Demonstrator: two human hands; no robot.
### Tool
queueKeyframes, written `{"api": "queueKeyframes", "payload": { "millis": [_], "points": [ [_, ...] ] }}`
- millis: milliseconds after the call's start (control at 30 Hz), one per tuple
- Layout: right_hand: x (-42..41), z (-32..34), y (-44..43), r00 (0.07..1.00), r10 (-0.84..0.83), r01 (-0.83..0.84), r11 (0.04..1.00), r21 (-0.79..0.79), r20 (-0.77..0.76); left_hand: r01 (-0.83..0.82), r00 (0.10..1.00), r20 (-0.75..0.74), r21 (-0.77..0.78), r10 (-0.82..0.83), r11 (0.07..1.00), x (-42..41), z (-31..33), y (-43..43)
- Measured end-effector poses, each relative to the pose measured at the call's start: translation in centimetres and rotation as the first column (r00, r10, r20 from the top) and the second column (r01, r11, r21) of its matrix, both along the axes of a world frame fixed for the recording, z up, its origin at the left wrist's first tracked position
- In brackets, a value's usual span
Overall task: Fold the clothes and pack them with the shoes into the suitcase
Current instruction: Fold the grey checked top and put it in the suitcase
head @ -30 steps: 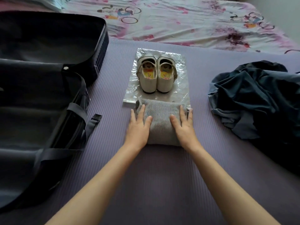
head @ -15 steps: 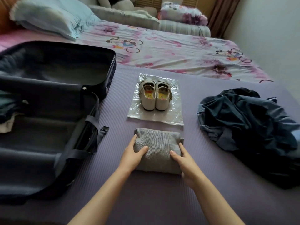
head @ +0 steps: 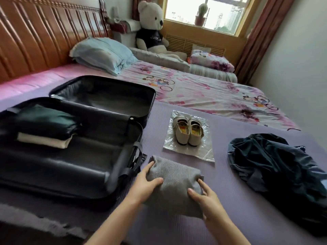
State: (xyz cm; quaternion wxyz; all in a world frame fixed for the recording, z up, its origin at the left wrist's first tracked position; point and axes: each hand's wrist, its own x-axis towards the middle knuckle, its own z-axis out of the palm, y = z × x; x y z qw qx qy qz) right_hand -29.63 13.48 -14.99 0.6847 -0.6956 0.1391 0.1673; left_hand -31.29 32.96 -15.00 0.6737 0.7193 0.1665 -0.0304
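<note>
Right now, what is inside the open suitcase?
In the suitcase, a dark green folded garment lies on a cream folded garment. Most of the cream one, and anything beneath, is covered.

Soft daylight from the overexposed window (head: 205, 13); wide-angle bowing at edges.

Wooden headboard (head: 35, 38), bright window (head: 203, 13), reddish curtain (head: 254, 41), pale wall (head: 297, 59), teddy bear (head: 152, 27), blue pillow (head: 104, 53)

One head cam, angled fwd/down, close over mat (head: 168, 230), facing window (head: 203, 9).
</note>
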Motion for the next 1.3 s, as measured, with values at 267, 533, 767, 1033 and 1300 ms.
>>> {"api": "queueKeyframes", "payload": {
  "millis": [267,533,767,1033,1300],
  "points": [
    [-0.6,6.7,16.3,0.947,0.179,-0.193,0.981,0.027,0.265,-0.227,0.967,0.091,-0.104,0.237,0.968,-2.1,5.5,15.9],
    [-2.5,0.8,38.5,0.921,0.311,-0.305,0.950,-0.062,0.236,-0.555,0.832,-0.010,0.021,0.555,0.832,-6.0,3.1,35.4],
    [-3.9,-2.3,47.9,0.914,0.366,-0.354,0.930,-0.097,0.174,-0.605,0.779,0.000,0.260,0.627,0.752,-6.0,0.3,43.5],
    [-3.3,-4.0,48.6,0.775,0.626,-0.615,0.718,-0.325,-0.084,-0.373,0.774,-0.092,0.734,0.627,0.568,-4.5,-2.9,44.2],
    [-3.2,-4.4,47.9,0.543,0.837,-0.577,0.433,-0.692,0.071,-0.136,0.921,-0.021,0.918,0.389,0.372,-5.7,-4.1,42.9]
  ]
}}
